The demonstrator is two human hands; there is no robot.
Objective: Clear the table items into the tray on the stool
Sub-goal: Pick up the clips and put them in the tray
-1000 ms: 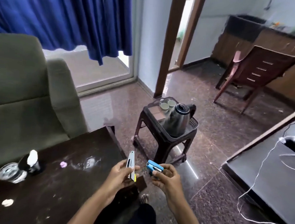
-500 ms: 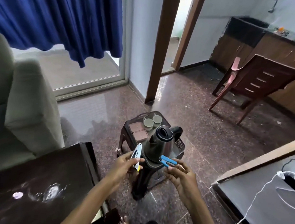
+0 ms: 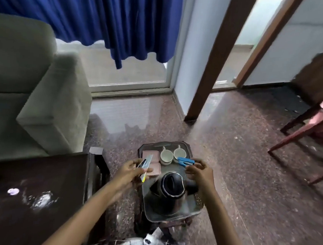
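The dark tray rests on a brown stool just below me. A black and steel kettle, two pale cups and two pink coasters sit in it. My left hand is closed around a silver and yellow cutter, which hangs over the tray's left side above the coasters. A small blue stapler is pinched in my right hand over the tray's far right, beside the cups. The dark table lies at my left with a small pink object on it.
A green sofa stands behind the table at the left. Blue curtains hang over a glass door. A brown door frame rises ahead, and a brown chair stands at the right on the granite floor.
I have stepped closer and now look straight down on the stool. Both hands have carried the cutter and the stapler forward, from the tray's near edge to over its far half.
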